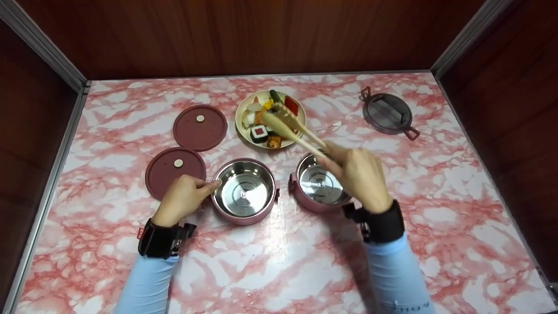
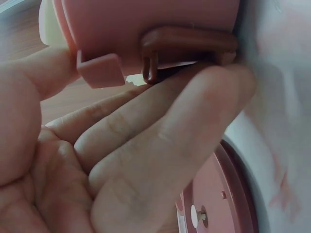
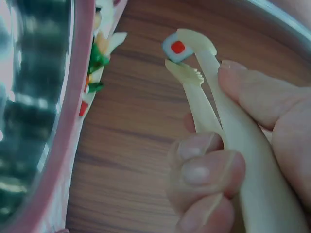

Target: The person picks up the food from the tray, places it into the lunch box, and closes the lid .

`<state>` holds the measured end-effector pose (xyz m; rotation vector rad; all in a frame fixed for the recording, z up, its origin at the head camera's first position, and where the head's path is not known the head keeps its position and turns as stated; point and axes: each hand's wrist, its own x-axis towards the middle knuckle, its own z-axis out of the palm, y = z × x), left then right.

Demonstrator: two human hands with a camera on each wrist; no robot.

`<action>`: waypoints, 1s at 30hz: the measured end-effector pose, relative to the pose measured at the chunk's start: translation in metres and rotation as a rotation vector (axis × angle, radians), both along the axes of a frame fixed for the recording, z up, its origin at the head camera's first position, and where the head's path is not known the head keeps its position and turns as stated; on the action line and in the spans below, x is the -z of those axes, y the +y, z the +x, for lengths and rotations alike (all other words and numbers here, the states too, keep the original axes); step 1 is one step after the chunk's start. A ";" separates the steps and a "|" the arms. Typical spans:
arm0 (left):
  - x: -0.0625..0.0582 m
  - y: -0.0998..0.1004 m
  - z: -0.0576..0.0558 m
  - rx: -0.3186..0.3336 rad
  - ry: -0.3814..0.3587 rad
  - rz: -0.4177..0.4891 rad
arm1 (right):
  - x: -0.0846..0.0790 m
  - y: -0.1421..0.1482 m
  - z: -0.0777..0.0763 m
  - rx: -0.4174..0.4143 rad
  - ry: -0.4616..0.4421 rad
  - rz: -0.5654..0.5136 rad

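My left hand [image 1: 184, 197] holds the left pink pot [image 1: 245, 220] at its left side, thumb at the rim and fingers by the brown side handle [image 2: 187, 39]. That pot has a steel inside with no food in it. In my right hand [image 1: 361, 175] is a pair of pale tongs [image 1: 283, 128], raised in front of the plate of food [image 1: 240, 131]. Between the tong tips, the right wrist view shows a sushi roll piece [image 3: 177, 47] with a red centre. The right pink pot [image 1: 311, 203] stands below my right hand, which partly hides it.
Two dark red lids [image 1: 200, 133] [image 1: 159, 181] lie at the left. On the plate are a sushi roll [image 1: 259, 133] and several other food pieces. A round grey lid or pan with two handles [image 1: 388, 114] sits at the back right. Wooden walls [image 1: 261, 39] enclose the marbled table [image 1: 261, 270].
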<state>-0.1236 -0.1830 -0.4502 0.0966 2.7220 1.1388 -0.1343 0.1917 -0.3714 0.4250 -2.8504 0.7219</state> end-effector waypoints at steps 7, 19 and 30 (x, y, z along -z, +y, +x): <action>0.004 0.001 0.002 0.007 -0.011 0.001 | 0.007 0.000 0.023 -0.123 0.043 0.023; -0.002 -0.003 0.004 0.029 -0.071 -0.019 | 0.005 -0.002 0.034 -0.309 0.088 0.221; -0.006 0.000 0.002 0.005 -0.080 -0.023 | 0.021 -0.032 0.029 -0.336 0.194 0.366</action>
